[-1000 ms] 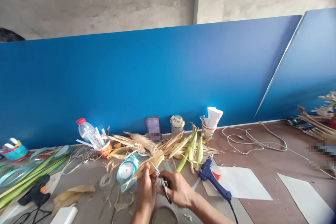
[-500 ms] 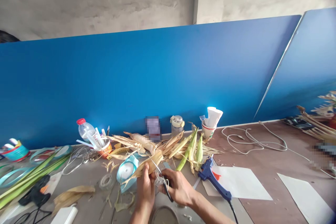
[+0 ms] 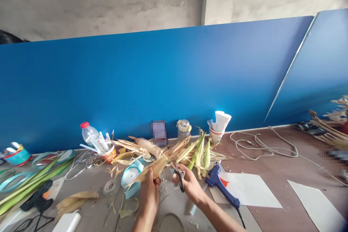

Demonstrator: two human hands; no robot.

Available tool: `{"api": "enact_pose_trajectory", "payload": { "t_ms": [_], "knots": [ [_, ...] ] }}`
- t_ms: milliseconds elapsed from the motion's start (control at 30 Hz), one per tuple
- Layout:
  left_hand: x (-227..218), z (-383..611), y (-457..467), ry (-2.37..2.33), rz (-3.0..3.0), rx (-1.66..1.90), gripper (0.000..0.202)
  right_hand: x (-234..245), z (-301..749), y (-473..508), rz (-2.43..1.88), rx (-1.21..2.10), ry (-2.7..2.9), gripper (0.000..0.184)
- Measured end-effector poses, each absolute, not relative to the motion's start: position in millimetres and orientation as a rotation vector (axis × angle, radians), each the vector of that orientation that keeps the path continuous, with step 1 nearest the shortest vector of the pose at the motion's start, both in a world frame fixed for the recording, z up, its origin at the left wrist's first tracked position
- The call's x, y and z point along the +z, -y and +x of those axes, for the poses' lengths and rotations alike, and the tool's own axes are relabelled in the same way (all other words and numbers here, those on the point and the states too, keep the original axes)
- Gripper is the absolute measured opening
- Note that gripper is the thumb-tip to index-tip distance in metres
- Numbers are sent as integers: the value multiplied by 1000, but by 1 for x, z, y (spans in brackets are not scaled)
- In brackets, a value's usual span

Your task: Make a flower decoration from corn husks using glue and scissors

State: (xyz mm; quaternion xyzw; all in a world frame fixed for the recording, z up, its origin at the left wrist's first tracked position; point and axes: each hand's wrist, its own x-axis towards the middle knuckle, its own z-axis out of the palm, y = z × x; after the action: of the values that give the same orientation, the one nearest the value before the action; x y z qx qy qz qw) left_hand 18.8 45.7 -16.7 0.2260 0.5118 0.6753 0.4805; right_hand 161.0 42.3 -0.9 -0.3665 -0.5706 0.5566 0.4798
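Note:
My left hand (image 3: 150,192) is closed on a dry, tan corn husk (image 3: 155,169), pinching its lower edge. To its right, my right hand (image 3: 189,183) grips dark-handled scissors (image 3: 180,178), whose blades point up and away from me. A gap lies between the scissors and the husk. Right behind both hands spreads a pile of dried husks (image 3: 174,150), with greener husks (image 3: 199,154) at its right end. A roll of light blue ribbon (image 3: 132,175) lies just left of my left hand.
A blue glue gun (image 3: 223,186) rests partly on white paper (image 3: 252,190) at right. Behind stand a lidded jar (image 3: 183,129), a paper cup (image 3: 216,136) and a red-capped bottle (image 3: 91,134). Further left are clear tape (image 3: 109,187), a loose husk (image 3: 74,203) and green leaves (image 3: 32,185).
The scissors have come away from the husk, my right hand moving up and to the right with them. My left hand still holds the husk, nearly in the same place.

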Motion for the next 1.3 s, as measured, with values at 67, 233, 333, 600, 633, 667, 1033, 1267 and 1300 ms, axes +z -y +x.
{"api": "enact_pose_trajectory", "payload": {
  "t_ms": [67,233,333,600,633,667,1033,1267,1300],
  "knots": [
    [-16,21,-43,-1241,547,1645,37,3,165,-47,-873,1249,1311,36],
    [-25,17,-40,-1307,714,1447,40,6,172,-52,-910,1157,1431,43],
    [-25,14,-42,-1262,675,1503,37,5,169,-51,-971,1170,1474,29],
    [-7,20,-31,-719,756,1412,52,0,150,-47,-702,1647,835,25],
    [-6,19,-29,-675,785,1360,57,-1,150,-47,-667,1715,801,25],
    [-6,18,-28,-646,802,1335,60,-2,151,-47,-632,1781,777,25],
    [-10,10,-35,-792,847,1377,25,-7,158,-52,-778,2091,664,19],
    [-14,15,-45,-1014,846,1483,31,17,168,-53,-886,1310,1054,23],
    [-13,16,-45,-1006,840,1471,32,20,170,-53,-847,1329,1110,27]
  ]
}}
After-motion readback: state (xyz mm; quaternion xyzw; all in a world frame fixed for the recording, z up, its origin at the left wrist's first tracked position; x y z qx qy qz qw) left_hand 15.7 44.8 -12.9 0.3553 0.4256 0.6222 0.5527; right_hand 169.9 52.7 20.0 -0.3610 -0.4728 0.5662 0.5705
